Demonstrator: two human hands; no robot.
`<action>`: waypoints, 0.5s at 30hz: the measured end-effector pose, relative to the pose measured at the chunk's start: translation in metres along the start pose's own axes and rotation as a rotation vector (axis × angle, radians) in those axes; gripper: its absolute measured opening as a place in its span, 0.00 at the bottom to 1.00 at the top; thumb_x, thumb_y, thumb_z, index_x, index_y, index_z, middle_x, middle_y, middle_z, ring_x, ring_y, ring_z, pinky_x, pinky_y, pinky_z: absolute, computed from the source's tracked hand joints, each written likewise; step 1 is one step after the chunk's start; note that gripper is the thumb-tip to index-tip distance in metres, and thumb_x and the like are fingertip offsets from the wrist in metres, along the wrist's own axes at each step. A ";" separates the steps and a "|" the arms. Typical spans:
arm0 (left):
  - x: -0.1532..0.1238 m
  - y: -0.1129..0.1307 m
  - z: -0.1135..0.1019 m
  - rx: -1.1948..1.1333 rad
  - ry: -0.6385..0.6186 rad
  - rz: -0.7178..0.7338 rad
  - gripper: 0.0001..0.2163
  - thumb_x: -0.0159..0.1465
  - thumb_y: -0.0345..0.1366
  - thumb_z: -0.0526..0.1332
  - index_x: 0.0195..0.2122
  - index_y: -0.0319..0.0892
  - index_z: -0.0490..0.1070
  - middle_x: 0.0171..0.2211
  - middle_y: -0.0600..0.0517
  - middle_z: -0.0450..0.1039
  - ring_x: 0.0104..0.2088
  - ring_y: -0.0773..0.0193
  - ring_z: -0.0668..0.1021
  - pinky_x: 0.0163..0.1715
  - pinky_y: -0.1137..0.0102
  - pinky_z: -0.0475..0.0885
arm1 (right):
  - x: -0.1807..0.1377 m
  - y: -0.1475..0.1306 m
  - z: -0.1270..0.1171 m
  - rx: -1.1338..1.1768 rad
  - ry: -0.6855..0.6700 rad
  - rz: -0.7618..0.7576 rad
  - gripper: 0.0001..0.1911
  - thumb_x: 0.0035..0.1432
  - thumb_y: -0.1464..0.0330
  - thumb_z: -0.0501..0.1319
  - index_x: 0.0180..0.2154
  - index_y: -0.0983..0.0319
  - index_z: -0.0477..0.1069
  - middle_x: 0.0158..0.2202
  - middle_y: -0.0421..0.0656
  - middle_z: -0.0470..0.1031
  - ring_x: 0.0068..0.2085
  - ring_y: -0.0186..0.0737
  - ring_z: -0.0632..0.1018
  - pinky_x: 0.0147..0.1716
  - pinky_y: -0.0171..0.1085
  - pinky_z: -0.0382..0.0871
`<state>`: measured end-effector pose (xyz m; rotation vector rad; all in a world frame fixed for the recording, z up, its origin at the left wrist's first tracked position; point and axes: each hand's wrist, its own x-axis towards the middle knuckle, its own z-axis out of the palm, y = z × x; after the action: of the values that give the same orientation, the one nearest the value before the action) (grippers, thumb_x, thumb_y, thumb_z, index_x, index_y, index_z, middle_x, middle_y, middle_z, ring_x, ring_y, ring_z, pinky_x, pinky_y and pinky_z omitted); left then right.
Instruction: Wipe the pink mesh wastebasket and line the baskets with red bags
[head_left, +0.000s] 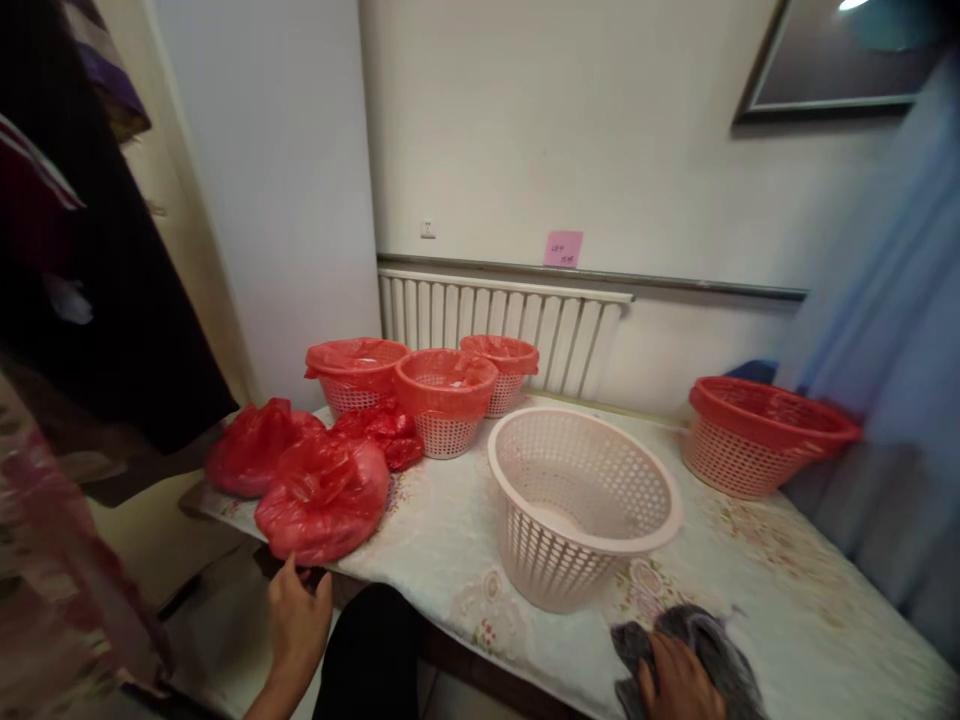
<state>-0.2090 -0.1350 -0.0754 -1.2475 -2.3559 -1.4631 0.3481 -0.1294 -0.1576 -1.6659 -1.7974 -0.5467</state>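
Observation:
My left hand reaches up to the table's near edge and its fingertips touch the underside of a full red plastic bag; the fingers are loosely curled. My right hand rests on a dark grey cloth at the table's front edge, fingers bent over it. An unlined pale pink perforated basket stands tilted between the two hands.
Another red bag and a crumpled one lie at the left. Three small baskets lined with red bags stand at the back by a white radiator. A red-rimmed basket sits at the right near a blue curtain.

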 end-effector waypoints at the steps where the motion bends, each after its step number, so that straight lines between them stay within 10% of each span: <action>1: -0.008 0.009 0.003 -0.031 -0.007 0.007 0.31 0.61 0.46 0.53 0.60 0.30 0.58 0.48 0.39 0.64 0.48 0.45 0.73 0.53 0.49 0.70 | 0.002 -0.004 -0.005 0.015 -0.031 0.033 0.15 0.58 0.62 0.54 0.41 0.58 0.76 0.43 0.47 0.79 0.47 0.52 0.76 0.40 0.45 0.69; 10: -0.054 0.168 0.020 -0.449 -0.183 0.413 0.20 0.66 0.37 0.53 0.59 0.42 0.58 0.55 0.41 0.59 0.49 0.53 0.74 0.46 0.55 0.77 | 0.024 0.002 -0.032 0.482 -0.023 0.500 0.16 0.49 0.62 0.53 0.33 0.61 0.76 0.31 0.48 0.80 0.35 0.50 0.79 0.35 0.45 0.72; 15: -0.072 0.260 0.002 -0.415 -0.177 0.807 0.22 0.66 0.28 0.53 0.61 0.43 0.56 0.59 0.39 0.57 0.60 0.49 0.65 0.56 0.49 0.69 | 0.065 0.002 -0.097 0.881 0.036 0.972 0.19 0.41 0.56 0.60 0.33 0.60 0.75 0.26 0.41 0.79 0.29 0.48 0.79 0.27 0.41 0.71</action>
<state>0.0161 -0.1227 0.0720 -2.1461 -1.3159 -1.5822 0.3649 -0.1467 -0.0429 -1.5630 -0.7709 0.5642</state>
